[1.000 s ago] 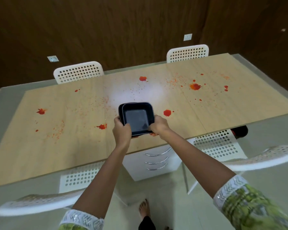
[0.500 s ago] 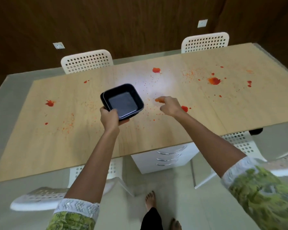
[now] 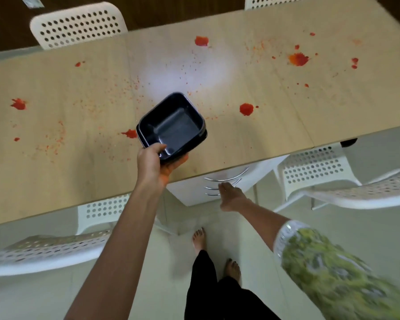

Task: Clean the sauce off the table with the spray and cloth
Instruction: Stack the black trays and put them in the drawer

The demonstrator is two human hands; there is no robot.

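Note:
Red sauce is splattered over the light wooden table (image 3: 275,139): blobs at the left (image 3: 18,104), near the dish (image 3: 130,133), in the middle (image 3: 246,109), at the back (image 3: 201,40) and at the right (image 3: 298,59). My left hand (image 3: 154,163) grips the near corner of a black square dish (image 3: 171,127), held just above the table. My right hand (image 3: 231,196) is below the table's front edge, fingers straight, in front of the drawer handles. No spray bottle or cloth is in view.
A white drawer unit (image 3: 217,185) with curved metal handles stands under the table. White perforated chairs stand at the back left (image 3: 79,24), front left (image 3: 44,252) and front right (image 3: 333,181). My bare feet (image 3: 200,241) are on the pale tiled floor.
My right hand let go of the dish, passed over the table, then dropped below its front edge to the drawers. My left hand alone holds the dish. The view tilted down.

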